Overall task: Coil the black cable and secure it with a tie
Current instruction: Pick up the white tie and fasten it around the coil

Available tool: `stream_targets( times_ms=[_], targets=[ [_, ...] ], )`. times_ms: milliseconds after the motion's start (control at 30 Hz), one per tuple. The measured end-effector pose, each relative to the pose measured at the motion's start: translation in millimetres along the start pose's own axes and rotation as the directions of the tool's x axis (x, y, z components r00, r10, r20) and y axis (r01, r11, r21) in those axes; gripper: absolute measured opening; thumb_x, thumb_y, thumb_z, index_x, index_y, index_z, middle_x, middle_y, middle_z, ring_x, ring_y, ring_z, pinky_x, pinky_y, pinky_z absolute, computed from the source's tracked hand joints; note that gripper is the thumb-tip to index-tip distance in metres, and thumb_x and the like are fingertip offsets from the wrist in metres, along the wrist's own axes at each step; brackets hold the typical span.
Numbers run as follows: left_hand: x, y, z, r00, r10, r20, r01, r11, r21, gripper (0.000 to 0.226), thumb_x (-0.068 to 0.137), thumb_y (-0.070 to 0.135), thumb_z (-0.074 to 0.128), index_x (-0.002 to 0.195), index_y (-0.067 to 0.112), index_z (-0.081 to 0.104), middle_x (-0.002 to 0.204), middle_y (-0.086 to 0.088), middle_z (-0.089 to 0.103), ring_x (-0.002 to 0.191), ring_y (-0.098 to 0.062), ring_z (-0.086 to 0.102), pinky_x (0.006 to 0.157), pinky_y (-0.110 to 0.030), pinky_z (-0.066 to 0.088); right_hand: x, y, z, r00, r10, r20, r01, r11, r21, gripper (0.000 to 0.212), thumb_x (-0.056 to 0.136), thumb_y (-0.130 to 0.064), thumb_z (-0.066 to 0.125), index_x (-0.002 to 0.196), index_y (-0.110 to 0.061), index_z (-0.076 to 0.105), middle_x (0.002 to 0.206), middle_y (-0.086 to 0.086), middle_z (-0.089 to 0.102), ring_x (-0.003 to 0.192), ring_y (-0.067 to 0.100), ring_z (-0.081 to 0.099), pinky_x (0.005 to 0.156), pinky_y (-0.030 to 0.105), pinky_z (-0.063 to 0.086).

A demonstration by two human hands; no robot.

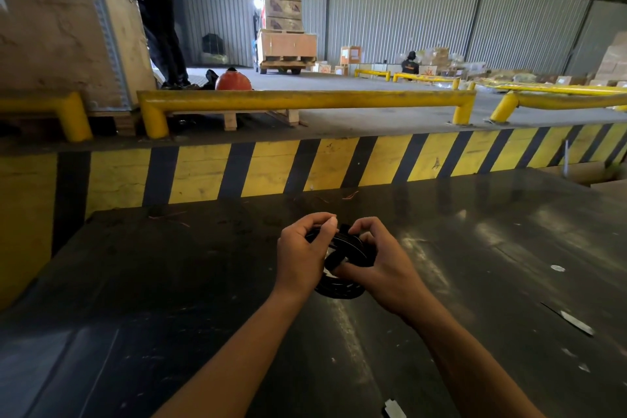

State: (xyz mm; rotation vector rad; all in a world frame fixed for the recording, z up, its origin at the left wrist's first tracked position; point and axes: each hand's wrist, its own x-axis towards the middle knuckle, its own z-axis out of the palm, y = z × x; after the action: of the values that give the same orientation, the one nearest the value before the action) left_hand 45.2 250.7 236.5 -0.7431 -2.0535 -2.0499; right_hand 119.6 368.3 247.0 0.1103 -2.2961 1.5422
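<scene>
Centre of frame, above the dark bench (475, 282): left hand (300, 256) and right hand (380, 263), both clamped on the coiled black cable (342, 268) held between them, equally near, coil hanging toward lower frame; tie indistinct.

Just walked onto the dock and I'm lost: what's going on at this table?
A person is holding a coiled black cable just above a dark table. The left hand and right hand both grip the coil, fingers working at its top. No tie is clearly visible from here.
</scene>
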Motion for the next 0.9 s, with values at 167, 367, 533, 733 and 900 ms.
stream_targets(
  times_ms=[167, 367, 533, 733, 900],
  targets=[
    [-2, 1, 3, 0.999, -0.034, -0.007, 0.033, 0.998, -0.054, 0.012, 0.088, 0.021, 0.059, 0.099, 0.024, 0.065, 0.095, 0.002, 0.068, 0.091, -0.011, 0.066, 0.081, -0.033, 0.056, 1, 3, 6, 0.991, -0.037, -0.13, 0.037, 0.999, -0.006, 0.016, 0.083, -0.024, 0.068, 0.084, -0.027, 0.052, 0.078, -0.001, 0.065, 0.066, 0.004, 0.064, 0.055, 0.017, 0.048],
    [-5, 3, 4, 0.999, 0.024, -0.045, -0.027, 0.997, -0.075, 0.014, 0.087, 0.017, 0.062, 0.094, 0.029, 0.063, 0.089, 0.006, 0.068, 0.084, -0.004, 0.066, 0.07, -0.023, 0.055, 0, 4, 8, 0.984, 0.017, -0.176, 0.005, 0.992, 0.125, 0.005, 0.09, -0.026, 0.057, 0.089, -0.024, 0.061, 0.084, 0.003, 0.071, 0.076, 0.014, 0.071, 0.071, 0.034, 0.055],
    [-9, 3, 3, 0.996, 0.088, -0.001, -0.088, 0.995, -0.046, 0.016, 0.086, 0.015, 0.063, 0.097, 0.027, 0.063, 0.086, 0.006, 0.069, 0.079, -0.002, 0.066, 0.068, -0.016, 0.053, -2, 7, -1, 0.977, 0.115, -0.18, -0.048, 0.94, 0.339, 0.006, 0.084, -0.02, 0.066, 0.084, -0.015, 0.069, 0.086, 0.013, 0.072, 0.081, 0.023, 0.069, 0.073, 0.032, 0.054],
    [-13, 2, 6, 0.983, 0.167, 0.074, -0.168, 0.986, 0.02, 0.02, 0.086, 0.016, 0.062, 0.099, 0.031, 0.06, 0.088, 0.006, 0.07, 0.088, -0.004, 0.068, 0.079, -0.021, 0.055, -3, 15, -3, 0.95, 0.137, -0.28, 0.013, 0.88, 0.474, 0.022, 0.077, -0.003, 0.07, 0.092, -0.018, 0.065, 0.07, 0.0, 0.07, 0.072, 0.017, 0.069, 0.065, 0.024, 0.055],
    [-17, -8, 6, 0.983, 0.052, 0.175, -0.047, 0.998, -0.031, 0.036, 0.078, 0.033, 0.066, 0.112, 0.024, 0.057, 0.096, 0.004, 0.068, 0.084, -0.007, 0.066, 0.072, -0.024, 0.053, -8, 18, -7, 0.936, 0.067, -0.344, 0.069, 0.927, 0.369, 0.026, 0.079, -0.003, 0.069, 0.099, -0.018, 0.066, 0.07, -0.001, 0.068, 0.07, 0.014, 0.068, 0.064, 0.019, 0.055]
  ],
)
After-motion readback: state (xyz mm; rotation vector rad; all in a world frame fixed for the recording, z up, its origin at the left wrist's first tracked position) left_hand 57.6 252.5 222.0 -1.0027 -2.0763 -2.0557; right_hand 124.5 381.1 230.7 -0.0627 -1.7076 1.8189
